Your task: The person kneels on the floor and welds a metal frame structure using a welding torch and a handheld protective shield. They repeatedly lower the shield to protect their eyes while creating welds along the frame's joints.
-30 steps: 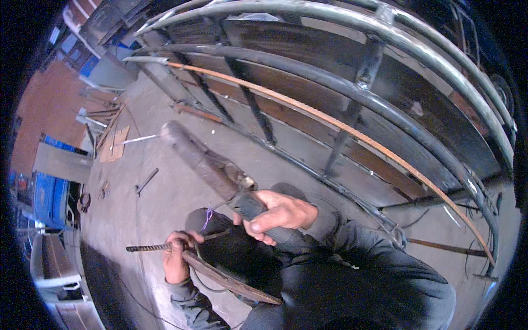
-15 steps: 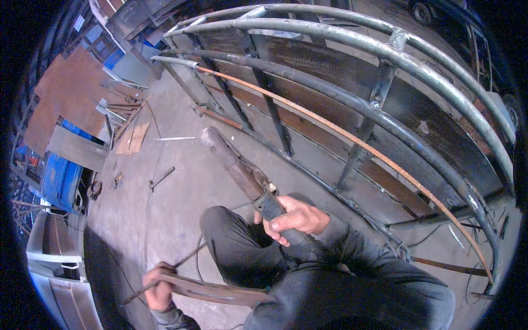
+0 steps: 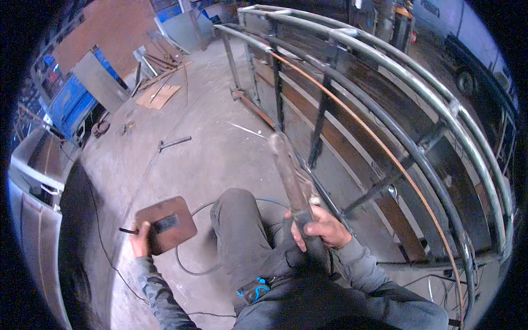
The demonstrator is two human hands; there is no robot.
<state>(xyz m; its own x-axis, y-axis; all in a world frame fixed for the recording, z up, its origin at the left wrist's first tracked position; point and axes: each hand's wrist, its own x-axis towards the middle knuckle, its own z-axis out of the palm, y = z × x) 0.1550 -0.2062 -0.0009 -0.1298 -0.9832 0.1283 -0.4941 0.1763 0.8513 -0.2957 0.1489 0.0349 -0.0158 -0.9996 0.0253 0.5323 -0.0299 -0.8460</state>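
Note:
My left hand (image 3: 141, 242) grips a flat brown hand-held welding shield (image 3: 181, 237) with a small dark window in its middle. A thin black rod pokes out on the left side of that hand. The shield hangs over the floor, left of my bent knee. My right hand (image 3: 329, 228) is wrapped around the handle of a worn brown welding electrode holder (image 3: 287, 171). Its tip points away from me, beside the lower bar of a welded metal tube frame (image 3: 404, 104). No electrode can be made out in its tip. The frame curves along my right side.
A hammer (image 3: 176, 144) lies on the concrete floor ahead. Beyond it are a cardboard piece (image 3: 158, 97) and several metal offcuts. A cable (image 3: 190, 270) loops around my knee. A black device with blue trim (image 3: 253, 290) rests at my lap. Sheet-metal panels (image 3: 37, 214) stand at left.
The welding shield has turned from edge-on to showing its broad face, and my left hand has risen. The electrode holder points more directly ahead. The view has shifted, showing more of the frame.

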